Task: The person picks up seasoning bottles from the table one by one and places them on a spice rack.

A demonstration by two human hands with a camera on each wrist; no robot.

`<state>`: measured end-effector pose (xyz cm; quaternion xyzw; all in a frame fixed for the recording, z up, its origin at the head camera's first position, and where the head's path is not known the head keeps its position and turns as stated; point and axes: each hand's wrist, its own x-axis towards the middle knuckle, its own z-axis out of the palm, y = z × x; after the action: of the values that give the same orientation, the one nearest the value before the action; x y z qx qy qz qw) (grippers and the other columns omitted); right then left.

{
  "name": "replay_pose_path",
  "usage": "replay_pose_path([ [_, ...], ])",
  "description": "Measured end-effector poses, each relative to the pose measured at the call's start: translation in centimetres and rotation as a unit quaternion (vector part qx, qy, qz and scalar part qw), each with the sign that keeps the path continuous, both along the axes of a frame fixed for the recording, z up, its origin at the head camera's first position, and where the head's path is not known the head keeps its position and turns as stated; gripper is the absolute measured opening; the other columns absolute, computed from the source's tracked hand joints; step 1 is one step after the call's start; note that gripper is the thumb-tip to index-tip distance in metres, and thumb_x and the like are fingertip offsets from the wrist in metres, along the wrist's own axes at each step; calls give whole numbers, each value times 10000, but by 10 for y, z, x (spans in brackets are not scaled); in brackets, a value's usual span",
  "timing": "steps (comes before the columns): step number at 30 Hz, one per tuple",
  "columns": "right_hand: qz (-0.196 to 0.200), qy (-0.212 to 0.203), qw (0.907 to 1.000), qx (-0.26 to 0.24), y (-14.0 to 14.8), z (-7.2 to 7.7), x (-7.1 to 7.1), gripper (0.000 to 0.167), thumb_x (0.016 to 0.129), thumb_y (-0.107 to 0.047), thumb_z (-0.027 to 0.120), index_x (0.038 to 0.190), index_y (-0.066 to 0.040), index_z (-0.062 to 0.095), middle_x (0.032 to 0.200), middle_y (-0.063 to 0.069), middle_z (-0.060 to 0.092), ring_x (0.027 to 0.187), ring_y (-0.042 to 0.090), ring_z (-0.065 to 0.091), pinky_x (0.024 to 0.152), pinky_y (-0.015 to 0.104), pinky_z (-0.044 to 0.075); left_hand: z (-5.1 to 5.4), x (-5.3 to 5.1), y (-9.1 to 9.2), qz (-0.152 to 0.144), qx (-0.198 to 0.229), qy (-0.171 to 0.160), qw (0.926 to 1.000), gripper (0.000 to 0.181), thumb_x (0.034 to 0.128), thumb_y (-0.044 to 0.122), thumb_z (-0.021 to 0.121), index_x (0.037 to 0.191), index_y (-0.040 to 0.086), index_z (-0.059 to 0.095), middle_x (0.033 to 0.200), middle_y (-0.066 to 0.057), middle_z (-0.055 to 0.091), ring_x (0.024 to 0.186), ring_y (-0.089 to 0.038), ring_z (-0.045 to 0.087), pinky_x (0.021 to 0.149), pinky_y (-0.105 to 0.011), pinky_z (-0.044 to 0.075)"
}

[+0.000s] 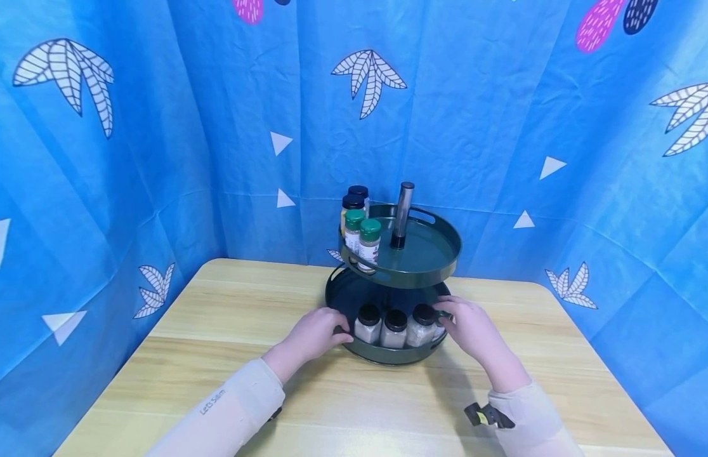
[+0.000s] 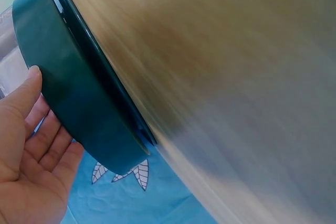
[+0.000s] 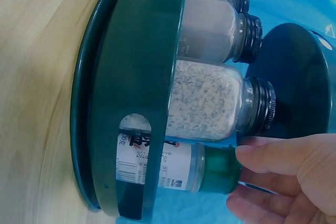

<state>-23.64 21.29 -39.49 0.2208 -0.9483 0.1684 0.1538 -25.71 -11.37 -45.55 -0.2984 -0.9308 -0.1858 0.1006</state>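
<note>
A dark green two-tier round spice rack (image 1: 388, 358) stands on the table. My left hand (image 1: 315, 333) holds the left rim of its lower tray; in the left wrist view the thumb lies at the rim and the fingers curl beside the green wall (image 2: 79, 87). At the lower tray's right side, my right hand (image 3: 294, 177) pinches the green cap of a labelled spice bottle (image 3: 181, 166). This bottle stands inside the rim, partly seen through the handle slot. Beside it are three black-capped jars, the nearest jar (image 3: 205, 100) containing pale, speckled contents.
On the upper tray (image 1: 428, 276) several bottles with black or green caps, including a green-capped bottle (image 1: 369, 244), are grouped at the left. A metal post (image 1: 404, 209) rises from its middle. Behind the wooden table (image 1: 354, 406) hangs a blue patterned curtain (image 1: 474, 127).
</note>
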Motion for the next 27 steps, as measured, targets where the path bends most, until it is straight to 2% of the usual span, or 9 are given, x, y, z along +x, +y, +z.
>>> replay_pose_path([
  [18,-125,63,9999,-46,5,5,7,226,861,30,730,1085,3,741,1206,210,675,1109,407,642,940,541,517,3,4,0,-44,-84,-22,10000,183,889,305,771,946,132,758,947,10,720,920,-182,656,838,-355,552],
  [23,-126,63,9999,-26,6,7,8,236,860,24,736,1095,2,739,1210,210,674,1111,408,641,942,544,516,3,7,-2,21,-59,26,10000,219,890,311,768,997,120,762,1013,-11,726,1009,-215,650,908,-375,536],
  [27,-109,98,9999,-8,6,9,10,237,863,14,738,1100,2,738,1208,212,675,1107,408,644,941,546,517,8,10,-4,173,-41,36,9998,265,898,331,760,1054,118,756,1078,-25,718,1065,-227,641,943,-385,527],
])
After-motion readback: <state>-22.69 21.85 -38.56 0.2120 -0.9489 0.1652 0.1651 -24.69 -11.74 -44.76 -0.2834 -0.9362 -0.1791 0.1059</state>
